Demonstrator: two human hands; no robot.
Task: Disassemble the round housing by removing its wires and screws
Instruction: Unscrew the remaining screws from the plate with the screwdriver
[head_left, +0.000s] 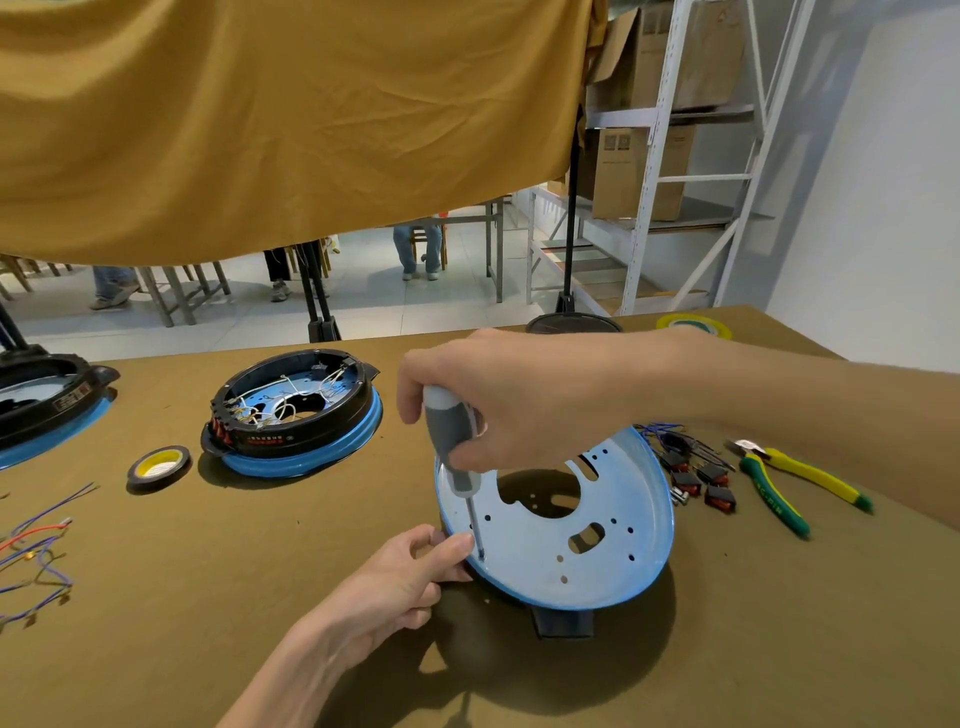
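1. Head view: the round housing (556, 525) sits tilted on the counter (260, 597), lower middle of the frame.
2. The right hand (498, 400) grips the screwdriver (451, 447), tip down on the blue plate.
3. The left hand (405, 577) pinches the housing's left rim.

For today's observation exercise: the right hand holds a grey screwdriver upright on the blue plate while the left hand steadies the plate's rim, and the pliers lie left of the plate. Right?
Not quite. The head view shows the pliers lying right of the plate, not left. The rest holds: the right hand holds the screwdriver and the left hand steadies the rim.
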